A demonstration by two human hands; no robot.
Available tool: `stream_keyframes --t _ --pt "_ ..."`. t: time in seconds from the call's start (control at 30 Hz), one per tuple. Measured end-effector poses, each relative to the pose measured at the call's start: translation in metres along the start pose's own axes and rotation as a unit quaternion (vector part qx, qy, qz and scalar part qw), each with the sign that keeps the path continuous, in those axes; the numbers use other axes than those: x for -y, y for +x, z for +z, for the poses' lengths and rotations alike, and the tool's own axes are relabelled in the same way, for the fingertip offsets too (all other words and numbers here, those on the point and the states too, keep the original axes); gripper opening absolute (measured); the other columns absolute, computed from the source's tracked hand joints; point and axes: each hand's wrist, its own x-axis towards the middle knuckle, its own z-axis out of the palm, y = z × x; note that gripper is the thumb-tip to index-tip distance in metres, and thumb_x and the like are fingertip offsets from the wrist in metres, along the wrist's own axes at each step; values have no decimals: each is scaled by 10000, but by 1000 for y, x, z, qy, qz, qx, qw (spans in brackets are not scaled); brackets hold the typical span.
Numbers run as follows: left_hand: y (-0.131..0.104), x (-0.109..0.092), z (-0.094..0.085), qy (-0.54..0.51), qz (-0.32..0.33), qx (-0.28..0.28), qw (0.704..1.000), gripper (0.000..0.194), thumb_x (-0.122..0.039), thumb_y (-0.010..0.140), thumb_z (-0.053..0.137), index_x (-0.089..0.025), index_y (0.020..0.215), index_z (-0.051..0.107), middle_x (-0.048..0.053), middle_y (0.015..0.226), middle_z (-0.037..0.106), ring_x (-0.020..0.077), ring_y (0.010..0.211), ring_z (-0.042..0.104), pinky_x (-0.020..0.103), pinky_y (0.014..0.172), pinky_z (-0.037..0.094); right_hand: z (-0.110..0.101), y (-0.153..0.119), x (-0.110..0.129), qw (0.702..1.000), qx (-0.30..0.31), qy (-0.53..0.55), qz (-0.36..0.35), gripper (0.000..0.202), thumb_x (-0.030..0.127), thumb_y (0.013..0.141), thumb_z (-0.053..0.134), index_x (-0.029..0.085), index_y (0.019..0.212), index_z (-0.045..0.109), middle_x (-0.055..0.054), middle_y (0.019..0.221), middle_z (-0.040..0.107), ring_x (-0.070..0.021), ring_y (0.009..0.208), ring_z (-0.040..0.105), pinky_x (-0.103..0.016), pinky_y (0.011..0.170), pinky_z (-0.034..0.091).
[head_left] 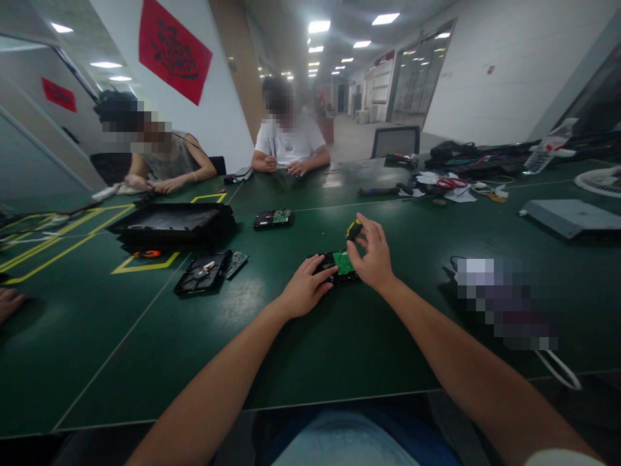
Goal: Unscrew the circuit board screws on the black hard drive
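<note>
A hard drive (343,261) with a green circuit board facing up lies on the table in front of me. My left hand (305,285) grips its left end, the fingers across the top and the thumb at the near side. Above the drive's right part, my right hand (372,252) is closed on a small screwdriver (355,229) with a yellow and black handle. Its shaft points down toward the board; whether the tip touches a screw is too small to tell.
Left of me lie an opened drive (202,272), a loose circuit board (237,264) and stacked black trays (174,220). Another drive (272,219) sits farther back. At right are a pixelated item (504,304) and a grey metal box (572,217). Two people sit across the table (272,356).
</note>
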Motion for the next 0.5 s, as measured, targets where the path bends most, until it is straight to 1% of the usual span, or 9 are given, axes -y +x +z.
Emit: stream_keyframes --t 0.07,0.17,0.33,0.5 --pt "0 0 0 1 -1 0 1000 453 -335 1051 564 -264 1498 575 156 1644 398 353 1555 333 619 1244 332 1 0 -1 1000 -1 12 2 653 249 953 609 354 1557 384 -118 1438 457 -261 1167 658 -472 934 680" --pt "0 0 -1 0 -1 2 1000 454 -331 1046 576 -261 1494 579 158 1647 394 356 1554 335 617 1248 325 3 0 -3 1000 -15 17 1 665 263 939 649 341 1541 379 -124 1449 447 -268 1187 647 -457 922 680" --pt "0 1 1 0 1 3 1000 460 -333 1045 581 -270 1501 571 152 1649 396 360 1558 326 626 1249 317 2 1 -5 999 -26 -20 -9 615 309 925 689 328 1486 436 -117 1411 483 -267 1140 647 -461 887 684" --pt "0 2 2 4 0 8 1000 467 -340 1052 568 -282 1514 554 140 1661 381 357 1562 319 629 1248 320 3 -1 -6 1000 -22 -7 -3 633 258 928 661 318 1507 413 -125 1440 464 -269 1173 645 -448 894 682"
